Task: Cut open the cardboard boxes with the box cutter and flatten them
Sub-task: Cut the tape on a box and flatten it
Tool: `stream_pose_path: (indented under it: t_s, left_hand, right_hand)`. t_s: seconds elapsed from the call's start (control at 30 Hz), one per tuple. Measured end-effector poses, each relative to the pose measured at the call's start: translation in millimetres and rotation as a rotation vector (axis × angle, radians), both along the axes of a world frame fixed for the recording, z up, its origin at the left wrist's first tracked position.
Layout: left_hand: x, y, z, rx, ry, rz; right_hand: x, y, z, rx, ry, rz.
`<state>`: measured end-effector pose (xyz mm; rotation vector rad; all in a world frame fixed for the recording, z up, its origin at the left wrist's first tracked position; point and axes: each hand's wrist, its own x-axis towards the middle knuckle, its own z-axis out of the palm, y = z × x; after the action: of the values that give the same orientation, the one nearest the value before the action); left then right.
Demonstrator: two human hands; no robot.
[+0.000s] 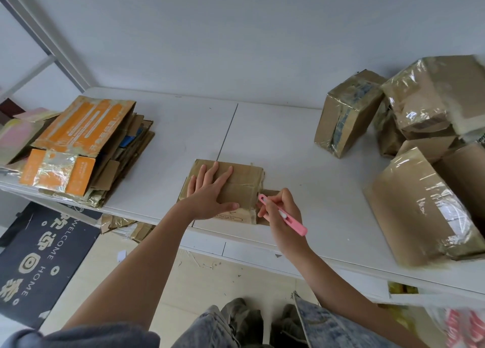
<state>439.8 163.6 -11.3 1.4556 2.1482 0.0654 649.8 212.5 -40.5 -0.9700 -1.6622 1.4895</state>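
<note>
Left hand [210, 192] flat on box [244, 187], right hand [280, 211] gripping pink cutter [282, 214].

Bare forearms; grey sleeve [86, 334] at left upper arm; faded blue jeans [338, 326]; dark olive shoes [244, 318].

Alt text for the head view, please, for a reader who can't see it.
A person's left hand presses flat on a small cardboard box on a white table while the right hand holds a pink box cutter at its right edge. Flattened boxes lie left, taped boxes right.
</note>
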Motion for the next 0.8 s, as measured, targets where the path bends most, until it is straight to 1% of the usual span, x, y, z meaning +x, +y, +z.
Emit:
stream_pose_path:
  t_s: [0.23, 0.47, 0.53, 0.6, 0.67, 0.73, 0.8]
  left_hand:
    - [-0.5, -0.6, 0.2, -0.009, 0.000, 0.002]
    - [-1.7, 0.5, -2.3, -0.010, 0.007, 0.013]
    - [-1.8, 0.6, -1.7, -0.009, 0.003, 0.015]
    - [0.4, 0.9, 0.0, -0.009, 0.001, 0.021]
    - [6.5, 0.8, 1.9, 0.038, -0.040, 0.084]
    - [16.4, -1.4, 2.1, 0.180, -0.075, 0.222]
    - [28.3, -5.9, -1.0, 0.323, 0.048, 0.400]
  right_hand:
    - [7.5, -0.6, 2.5, 0.110, -0.036, 0.035]
    - [19.4, -10.9, 8.6, 0.158, -0.036, 0.092]
    - [25.0, -13.3, 9.7, 0.155, -0.057, 0.119]
    - [29.9, -12.6, 13.7, 0.111, -0.044, 0.135]
    - [30.0, -4.4, 18.4, 0.095, 0.037, 0.087]
    - [19.6, 14.5, 22.3, 0.130, 0.078, -0.013]
    - [-2.8, 37.8, 26.6, 0.180, 0.014, -0.077]
